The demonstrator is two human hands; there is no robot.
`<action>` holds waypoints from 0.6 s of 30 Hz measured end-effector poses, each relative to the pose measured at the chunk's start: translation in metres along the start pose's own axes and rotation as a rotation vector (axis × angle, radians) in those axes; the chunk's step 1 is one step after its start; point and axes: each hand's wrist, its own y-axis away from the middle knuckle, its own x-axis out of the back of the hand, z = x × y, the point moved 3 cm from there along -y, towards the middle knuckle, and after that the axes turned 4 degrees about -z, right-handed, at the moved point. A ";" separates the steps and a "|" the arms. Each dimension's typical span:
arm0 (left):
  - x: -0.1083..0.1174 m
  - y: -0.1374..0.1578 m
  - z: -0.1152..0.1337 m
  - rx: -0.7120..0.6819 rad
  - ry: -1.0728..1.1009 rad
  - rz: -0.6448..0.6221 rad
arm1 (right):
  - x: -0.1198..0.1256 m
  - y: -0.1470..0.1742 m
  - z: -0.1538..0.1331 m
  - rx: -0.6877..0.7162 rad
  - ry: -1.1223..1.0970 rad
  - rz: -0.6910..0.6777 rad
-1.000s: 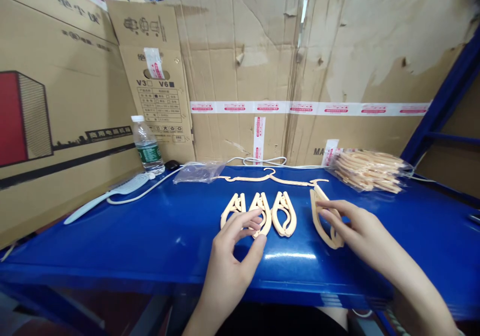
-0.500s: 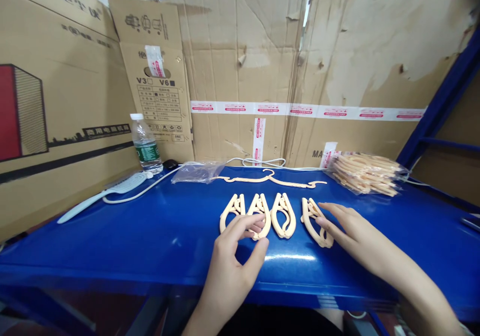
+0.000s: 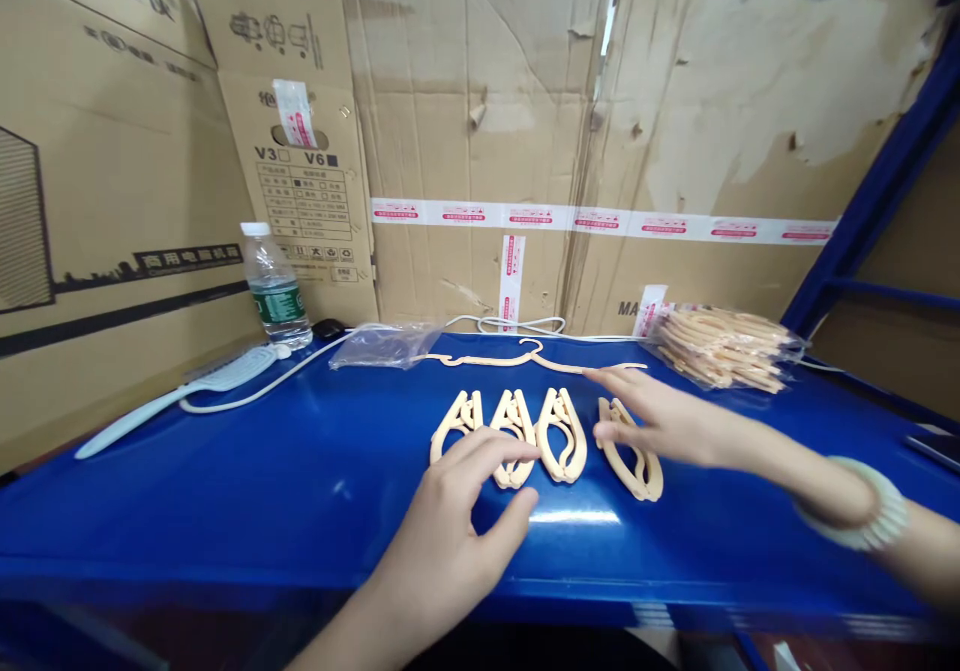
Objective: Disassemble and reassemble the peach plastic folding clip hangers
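Observation:
Several cream folding hangers lie folded in a row on the blue table (image 3: pixel 322 481). My left hand (image 3: pixel 457 501) hovers with fingers spread over the leftmost folded hanger (image 3: pixel 455 416) and the second folded hanger (image 3: pixel 513 411), partly covering them. A third folded hanger (image 3: pixel 551 451) lies just right of its fingertips. My right hand (image 3: pixel 645 411), open with fingers stretched to the left, is over the top of the rightmost folded hanger (image 3: pixel 641 476); contact cannot be made out. Behind the row lies an unfolded hanger (image 3: pixel 495 359), its right arm passing behind my right fingertips.
A bag of hangers (image 3: pixel 731 346) lies at the back right. At the back left are a water bottle (image 3: pixel 276 296), a pale blue hairbrush (image 3: pixel 187 391), a clear plastic bag (image 3: pixel 382 345) and a white cable (image 3: pixel 300 371). Cardboard sheets (image 3: pixel 465 151) stand behind; a phone-like object (image 3: pixel 934 449) lies far right.
My right hand has moved left and away from me, across the top of the rightmost folded hanger, and its bracelet has come into view. My left hand stays nearly in place; the view has shifted slightly.

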 end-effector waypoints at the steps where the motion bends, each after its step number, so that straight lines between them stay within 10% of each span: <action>1: 0.004 -0.002 0.003 -0.042 -0.085 -0.055 | -0.008 0.008 -0.009 0.028 0.003 -0.015; 9: 0.001 -0.012 -0.021 -0.072 -0.454 -0.544 | -0.047 0.029 -0.040 0.152 0.061 -0.057; 18: -0.005 -0.041 -0.046 -0.136 -0.459 -0.527 | -0.045 -0.009 -0.027 0.159 0.012 -0.018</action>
